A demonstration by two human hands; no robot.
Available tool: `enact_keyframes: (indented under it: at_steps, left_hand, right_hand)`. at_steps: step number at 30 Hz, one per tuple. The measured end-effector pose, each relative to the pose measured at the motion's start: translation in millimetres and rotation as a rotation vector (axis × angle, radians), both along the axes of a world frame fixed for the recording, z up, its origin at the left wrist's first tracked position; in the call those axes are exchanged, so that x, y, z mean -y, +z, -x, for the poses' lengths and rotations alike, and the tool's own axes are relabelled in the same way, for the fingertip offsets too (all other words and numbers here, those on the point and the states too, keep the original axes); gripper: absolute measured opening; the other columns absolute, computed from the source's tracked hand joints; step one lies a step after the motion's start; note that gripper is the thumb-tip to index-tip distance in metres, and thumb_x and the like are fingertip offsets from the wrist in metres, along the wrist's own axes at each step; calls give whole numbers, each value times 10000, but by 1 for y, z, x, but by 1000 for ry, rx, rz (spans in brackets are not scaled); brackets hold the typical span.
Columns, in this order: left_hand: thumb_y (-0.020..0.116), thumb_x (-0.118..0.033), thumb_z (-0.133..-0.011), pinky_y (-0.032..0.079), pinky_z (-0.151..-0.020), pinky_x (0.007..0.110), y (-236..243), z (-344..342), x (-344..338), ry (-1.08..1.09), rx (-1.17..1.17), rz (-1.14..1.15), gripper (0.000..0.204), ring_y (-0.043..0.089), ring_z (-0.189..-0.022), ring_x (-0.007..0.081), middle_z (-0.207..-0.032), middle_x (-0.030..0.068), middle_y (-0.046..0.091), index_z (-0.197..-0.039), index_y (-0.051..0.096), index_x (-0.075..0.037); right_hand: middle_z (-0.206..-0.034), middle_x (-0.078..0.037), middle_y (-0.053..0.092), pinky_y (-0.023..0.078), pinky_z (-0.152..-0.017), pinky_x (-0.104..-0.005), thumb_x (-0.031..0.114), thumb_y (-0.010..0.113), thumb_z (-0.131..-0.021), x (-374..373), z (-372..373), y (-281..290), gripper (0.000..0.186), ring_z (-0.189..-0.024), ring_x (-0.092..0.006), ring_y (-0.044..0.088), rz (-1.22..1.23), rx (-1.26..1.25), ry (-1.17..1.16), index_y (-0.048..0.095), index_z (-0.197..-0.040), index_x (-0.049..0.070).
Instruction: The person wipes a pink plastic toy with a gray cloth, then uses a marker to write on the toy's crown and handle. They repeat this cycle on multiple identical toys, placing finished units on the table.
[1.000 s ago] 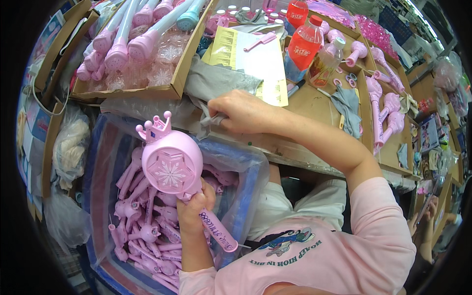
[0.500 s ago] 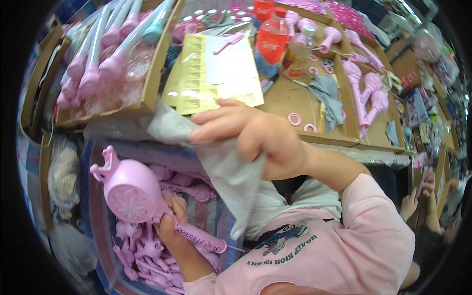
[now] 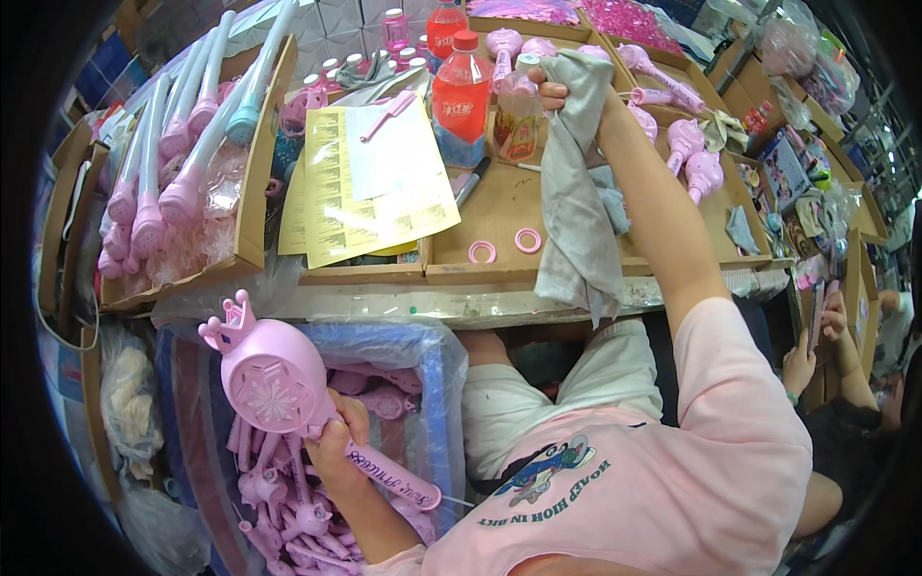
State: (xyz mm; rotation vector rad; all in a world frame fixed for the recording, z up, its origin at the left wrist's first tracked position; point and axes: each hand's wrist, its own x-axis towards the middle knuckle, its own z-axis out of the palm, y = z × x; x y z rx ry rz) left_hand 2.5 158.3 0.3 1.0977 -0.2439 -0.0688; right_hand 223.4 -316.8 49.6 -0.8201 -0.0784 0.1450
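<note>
A pink plastic wand (image 3: 275, 378) with a crown, a snowflake panel and a lettered handle is gripped at its neck in my left hand (image 3: 336, 437), above a blue plastic-lined crate (image 3: 432, 355) full of similar pink parts. My right hand (image 3: 567, 91) is raised over the cardboard tray at the right, closed on a crumpled grey cloth (image 3: 576, 230) that hangs down to the table's front edge. Two pink rings (image 3: 526, 229) lie left of the cloth, with a black marker (image 3: 473, 181) near them.
A box (image 3: 250, 230) of long pink-capped tubes is at the left. Yellow sheets (image 3: 384, 230) and red-labelled bottles (image 3: 461, 106) lie or stand at the centre. Trays (image 3: 749, 252) hold more pink pieces. Another person's hands (image 3: 830, 317) hold a slim object at the far right.
My right hand has lifted the grey cloth and carried it right and upward. My left hand, with the wand, has shifted leftward and lower.
</note>
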Motion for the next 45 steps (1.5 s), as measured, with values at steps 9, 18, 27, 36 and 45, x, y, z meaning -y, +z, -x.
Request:
enact_keyframes:
  at_steps: [9,18,27,36,45]
  left_hand:
    - [654,-221,-790,280,-454,247,-3,6,11,-3,-56,10,292,390,-501,107,-699,27,418,-907,477,-21]
    - [663,-221,-775,292,-452,247,-5,7,15,-2,-67,-21,296,406,-508,117,-741,32,424,-899,487,-16]
    - [663,-245,-777,292,-447,251,-7,4,13,7,-117,-27,305,407,-505,119,-745,34,413,-884,483,-23]
    - [658,-235,-788,296,-449,246,-10,3,11,14,-104,4,299,408,-507,116,-760,35,419,-892,478,-20]
    - [664,-252,-792,287,-440,240,-7,-3,14,3,-138,-1,315,410,-499,112,-722,34,429,-894,480,-17]
  right_hand:
    - [-1154,-229,585,266,-386,-233,407,360,-974,3,-30,20,382,-433,-60,332,500,-255,125,490,-981,48]
    - [-1063,-225,620,392,-467,-234,266,374,-967,-59,27,20,234,-530,-119,530,757,123,-244,458,-1041,61]
    - [-935,-121,690,439,-552,-232,113,419,-927,-78,62,15,293,-639,-109,584,1286,663,-525,425,-1220,100]
    - [-1004,-217,664,335,-382,-195,55,516,-762,-31,32,31,88,-491,-72,443,759,296,-255,488,-844,40]
    - [-940,-210,667,583,-683,-354,221,439,-968,-67,4,49,256,-773,-249,680,506,15,-243,497,-1119,22]
